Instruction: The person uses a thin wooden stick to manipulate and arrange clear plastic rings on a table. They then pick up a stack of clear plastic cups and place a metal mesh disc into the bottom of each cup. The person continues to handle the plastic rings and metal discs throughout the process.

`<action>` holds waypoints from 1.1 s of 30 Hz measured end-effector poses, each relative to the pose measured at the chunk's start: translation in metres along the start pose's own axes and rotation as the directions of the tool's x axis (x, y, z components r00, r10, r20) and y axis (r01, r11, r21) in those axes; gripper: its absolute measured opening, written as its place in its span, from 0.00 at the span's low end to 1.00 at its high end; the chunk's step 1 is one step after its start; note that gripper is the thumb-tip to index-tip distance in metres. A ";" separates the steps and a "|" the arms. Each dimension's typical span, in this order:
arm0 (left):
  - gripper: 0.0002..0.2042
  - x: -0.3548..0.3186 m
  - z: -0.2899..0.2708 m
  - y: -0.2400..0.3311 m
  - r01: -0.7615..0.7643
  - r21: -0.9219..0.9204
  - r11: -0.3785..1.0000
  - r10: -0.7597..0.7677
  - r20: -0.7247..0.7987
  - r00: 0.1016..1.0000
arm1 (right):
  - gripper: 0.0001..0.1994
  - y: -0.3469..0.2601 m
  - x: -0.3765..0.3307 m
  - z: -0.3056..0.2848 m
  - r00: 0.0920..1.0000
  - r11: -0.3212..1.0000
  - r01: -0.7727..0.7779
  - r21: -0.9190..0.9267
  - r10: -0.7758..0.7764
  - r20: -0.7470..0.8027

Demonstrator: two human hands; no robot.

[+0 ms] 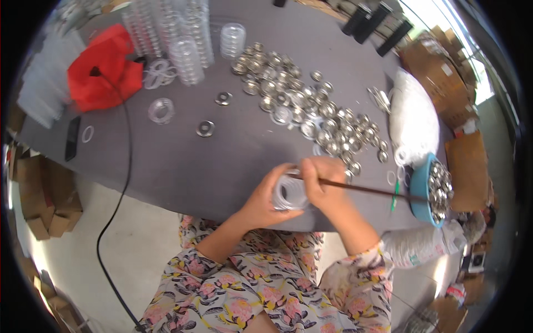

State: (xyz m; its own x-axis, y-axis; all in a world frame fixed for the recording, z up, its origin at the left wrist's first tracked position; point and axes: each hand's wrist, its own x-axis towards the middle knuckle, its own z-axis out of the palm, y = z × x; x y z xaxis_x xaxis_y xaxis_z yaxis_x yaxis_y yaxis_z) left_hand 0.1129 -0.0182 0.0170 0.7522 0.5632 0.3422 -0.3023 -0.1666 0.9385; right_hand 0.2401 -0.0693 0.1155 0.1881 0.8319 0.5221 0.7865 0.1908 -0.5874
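Observation:
Near the table's front edge, my left hand (259, 204) is wrapped round a short stack of clear plastic rings (290, 195), its round opening facing up. My right hand (325, 176) is closed on a thin dark brown stick (372, 191). One end of the stick is at the rim of the rings; the rest stretches right toward the blue basin. Whether its tip goes inside the rings, I cannot tell. Beyond my hands lies a large heap of round silver metal caps (330, 125). Two similar metal pieces, one of them a ringed disc (205, 129), lie apart to the left.
Clear stacked plastic cups (186, 61) and a red cloth (105, 72) stand far left, with a black cable (129, 150) running down the table. On the right are a white bag (413, 116), a blue basin (420, 191) of metal caps, a green pen (395, 197) and cardboard boxes (438, 72).

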 end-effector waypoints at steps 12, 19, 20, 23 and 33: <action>0.42 -0.002 -0.001 0.002 -0.012 0.059 0.998 0.008 0.062 0.998 | 0.24 -0.009 -0.021 0.011 0.913 0.851 -0.385 0.357 0.409 0.009; 0.42 -0.001 -0.001 0.002 -0.023 0.066 0.998 0.019 0.061 0.998 | 0.17 0.011 -0.024 0.000 0.971 0.970 -0.233 -0.074 0.236 0.035; 0.41 0.000 -0.001 0.004 -0.037 0.060 0.998 0.033 0.070 0.997 | 0.17 0.014 -0.026 0.001 0.974 0.972 -0.218 -0.088 0.222 0.047; 0.41 -0.002 -0.005 0.005 -0.050 0.064 0.997 0.046 0.064 0.997 | 0.19 -0.006 -0.021 -0.009 0.965 0.967 -0.256 -0.005 0.256 0.049; 0.42 -0.004 -0.004 0.009 -0.036 0.079 0.996 0.031 0.062 0.998 | 0.18 0.000 -0.025 0.000 0.981 0.974 -0.195 0.112 0.194 0.014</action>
State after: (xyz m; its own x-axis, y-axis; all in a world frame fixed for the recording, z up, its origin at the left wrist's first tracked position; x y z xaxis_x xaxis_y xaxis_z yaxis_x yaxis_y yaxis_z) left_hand 0.1054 -0.0189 0.0236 0.7773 0.5067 0.3730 -0.2818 -0.2497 0.9264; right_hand 0.2350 -0.0898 0.1024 0.3292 0.8603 0.3893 0.6641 0.0821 -0.7431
